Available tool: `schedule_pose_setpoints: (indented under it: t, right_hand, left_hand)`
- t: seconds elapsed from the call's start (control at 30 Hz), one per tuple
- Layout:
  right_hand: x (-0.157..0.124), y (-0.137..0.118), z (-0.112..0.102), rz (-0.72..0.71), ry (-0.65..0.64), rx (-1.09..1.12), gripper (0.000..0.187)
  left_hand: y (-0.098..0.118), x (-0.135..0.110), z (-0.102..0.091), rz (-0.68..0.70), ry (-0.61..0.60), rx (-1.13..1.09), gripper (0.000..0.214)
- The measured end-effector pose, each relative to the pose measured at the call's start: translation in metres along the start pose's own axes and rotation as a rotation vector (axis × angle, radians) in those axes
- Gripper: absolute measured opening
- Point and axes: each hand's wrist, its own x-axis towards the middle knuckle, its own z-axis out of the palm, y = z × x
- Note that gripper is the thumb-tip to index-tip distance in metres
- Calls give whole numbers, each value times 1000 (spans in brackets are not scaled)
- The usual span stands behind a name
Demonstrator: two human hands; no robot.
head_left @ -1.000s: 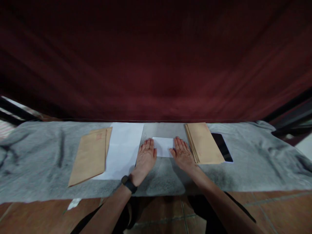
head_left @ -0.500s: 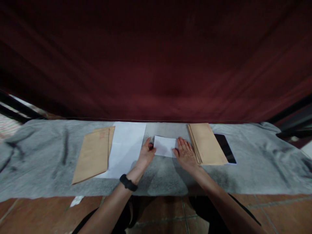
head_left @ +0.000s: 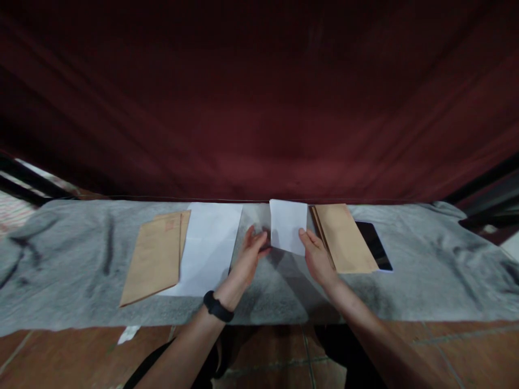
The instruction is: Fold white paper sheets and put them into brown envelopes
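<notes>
A folded sheet of white paper (head_left: 287,224) is raised off the grey cloth, its face tilted toward me. My right hand (head_left: 318,256) pinches its lower right edge, thumb in front and the other fingers behind. Just left of the paper is my left hand (head_left: 250,254), fingers apart and curved, with nothing held in it; a black band circles that wrist. Flat white sheets (head_left: 213,237) lie to the left of my left hand. Beside my right hand rests a stack of brown envelopes (head_left: 346,237).
More brown envelopes (head_left: 156,256) overlap the white sheets at the left. A dark-screened tablet or phone (head_left: 375,246) sticks out from under the right stack. Grey cloth (head_left: 430,259) covers the bench, a dark red curtain (head_left: 259,119) hangs behind, and a white scrap (head_left: 128,334) lies on the tiled floor.
The folded paper has come up off the cloth and turned upright. My right hand went from lying flat on it to pinching its edge. My left hand has let go.
</notes>
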Motion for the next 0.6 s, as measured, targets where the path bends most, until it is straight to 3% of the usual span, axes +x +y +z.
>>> schedule_pose_setpoints:
  t: [0.13, 0.27, 0.37, 0.53, 0.6]
  right_hand:
    - [-2, 2, 8, 163, 19, 288, 46]
    - [0, 8, 1, 191, 62, 332, 41]
    - [7, 11, -15, 200, 120, 314, 37]
    - [11, 22, -32, 276, 184, 209, 40]
    - [10, 28, -35, 287, 148, 100, 37]
  left_hand:
    - [-15, -5, 2, 5, -194, 44, 70]
    - [-17, 4, -8, 82, -110, 197, 77]
    - [-11, 21, -23, 142, -81, 373, 82]
    - [-5, 43, -40, 178, -182, 459, 86]
    - [-4, 48, -42, 175, -204, 493, 84]
